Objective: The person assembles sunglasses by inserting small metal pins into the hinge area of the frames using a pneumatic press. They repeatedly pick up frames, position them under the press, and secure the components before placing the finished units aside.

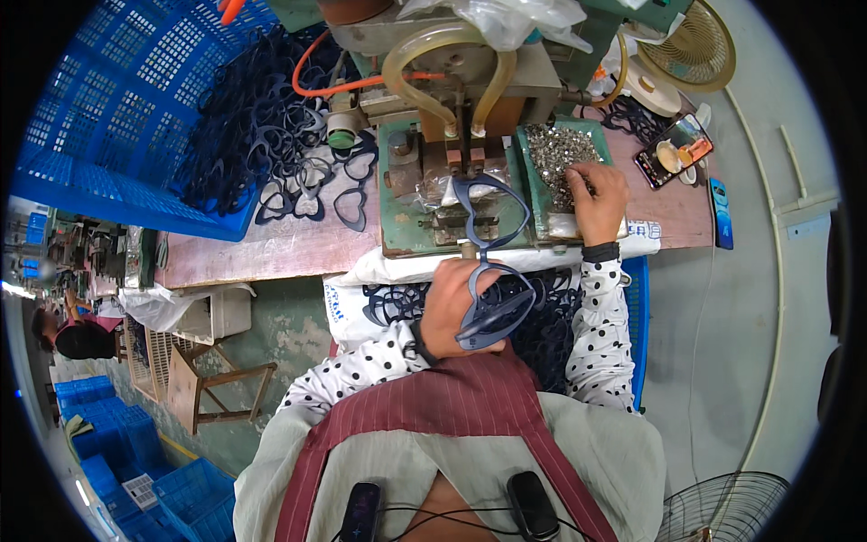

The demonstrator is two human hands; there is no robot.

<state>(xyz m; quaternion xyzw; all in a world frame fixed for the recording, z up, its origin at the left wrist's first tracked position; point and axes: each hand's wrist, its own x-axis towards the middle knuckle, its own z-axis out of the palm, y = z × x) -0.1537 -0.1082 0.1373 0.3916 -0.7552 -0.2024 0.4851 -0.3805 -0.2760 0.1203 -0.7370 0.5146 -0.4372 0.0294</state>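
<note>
My left hand (452, 312) is closed around a dark blue heart-shaped glasses frame (522, 210) below the machine's working head. One of its heart-shaped rims reaches up beside the two narrow tips (467, 163) of the machine; whether they touch is unclear. Folded parts of the frame lie across my left hand. My right hand (600, 203) rests at the right side of a green tray (524, 149) of small shiny metal parts (562, 149). Its thumb and fingers are pinched together at the pile, and what sits between them is too small to make out.
A blue crate (108, 117) tilts at the left, spilling dark heart-shaped frames (271, 144) onto the table (244, 260). More frames (551, 339) lie below in front of me. Two phones (673, 152) and a fan (695, 45) are at the right. A wooden stool (185, 388) stands left.
</note>
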